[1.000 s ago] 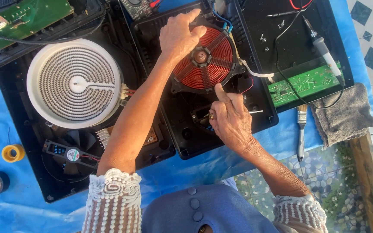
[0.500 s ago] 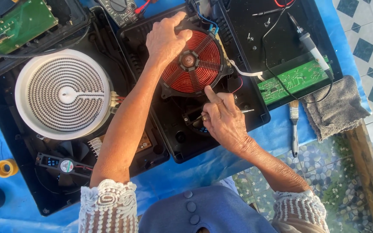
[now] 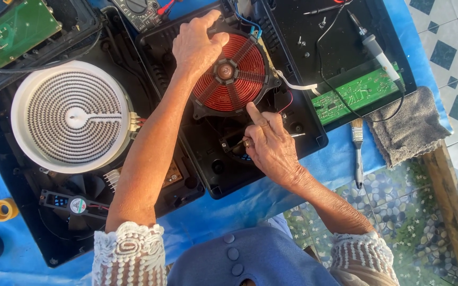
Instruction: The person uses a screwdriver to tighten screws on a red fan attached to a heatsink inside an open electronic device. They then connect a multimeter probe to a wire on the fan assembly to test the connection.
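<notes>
Round red-green-white label on fan hub, lower left.
</notes>
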